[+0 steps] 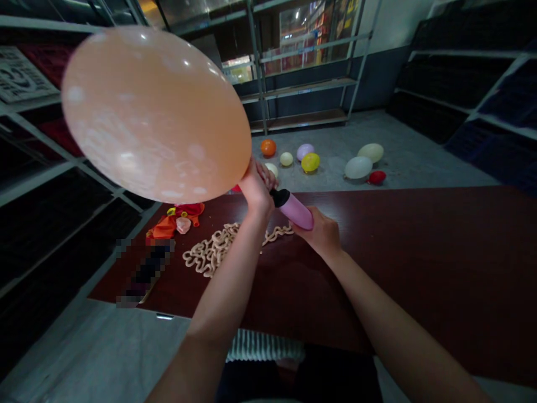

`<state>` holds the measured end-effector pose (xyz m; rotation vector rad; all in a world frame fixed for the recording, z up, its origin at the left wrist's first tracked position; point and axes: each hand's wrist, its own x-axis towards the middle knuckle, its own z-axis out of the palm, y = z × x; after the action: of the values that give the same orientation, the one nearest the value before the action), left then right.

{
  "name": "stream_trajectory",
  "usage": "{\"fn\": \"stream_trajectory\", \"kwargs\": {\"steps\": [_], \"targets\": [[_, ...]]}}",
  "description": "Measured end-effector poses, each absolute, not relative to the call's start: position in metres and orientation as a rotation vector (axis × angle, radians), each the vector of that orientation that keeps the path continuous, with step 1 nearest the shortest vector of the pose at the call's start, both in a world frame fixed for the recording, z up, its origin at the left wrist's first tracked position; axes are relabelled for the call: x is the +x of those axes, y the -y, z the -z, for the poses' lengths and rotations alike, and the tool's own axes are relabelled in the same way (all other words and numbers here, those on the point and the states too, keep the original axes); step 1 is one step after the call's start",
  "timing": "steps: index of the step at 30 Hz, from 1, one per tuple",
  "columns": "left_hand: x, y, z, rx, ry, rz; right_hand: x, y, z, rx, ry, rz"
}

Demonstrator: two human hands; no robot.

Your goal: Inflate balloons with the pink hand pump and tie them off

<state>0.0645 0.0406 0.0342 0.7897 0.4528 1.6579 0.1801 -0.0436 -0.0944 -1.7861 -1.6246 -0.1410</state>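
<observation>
A big peach balloon (159, 117) with pale spots, blown up, fills the upper left of the head view. My left hand (257, 184) is closed around its neck, at the black nozzle end of a pink hand pump (296, 210). The neck itself is hidden behind my fingers. My right hand (321, 232) grips the rear of the pump. Below my left arm, a heap of beige chain-like loops (213, 249) lies on the dark red table (411, 252). Several limp red and orange balloons (163, 226) rest at the table's left end.
A blurred dark flat object (149, 271) lies near the table's left edge. Beyond the table, several inflated balloons, among them a yellow balloon (311, 163) and a white balloon (358, 167), sit on the grey floor (403, 145). Metal shelves (310, 87) stand behind and on both sides.
</observation>
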Motion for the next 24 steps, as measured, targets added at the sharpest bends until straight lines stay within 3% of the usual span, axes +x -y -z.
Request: {"fn": "stream_trajectory", "kwargs": {"steps": [15,24], "targets": [[-0.021,-0.043,-0.005,0.385,-0.537,-1.683,0.171,0.053,0.093,-1.697,1.914,0.276],[-0.088,-0.04,-0.03,0.353,-0.594,-1.762,0.167,0.054,0.092,-1.684,2.025,0.34]]}}
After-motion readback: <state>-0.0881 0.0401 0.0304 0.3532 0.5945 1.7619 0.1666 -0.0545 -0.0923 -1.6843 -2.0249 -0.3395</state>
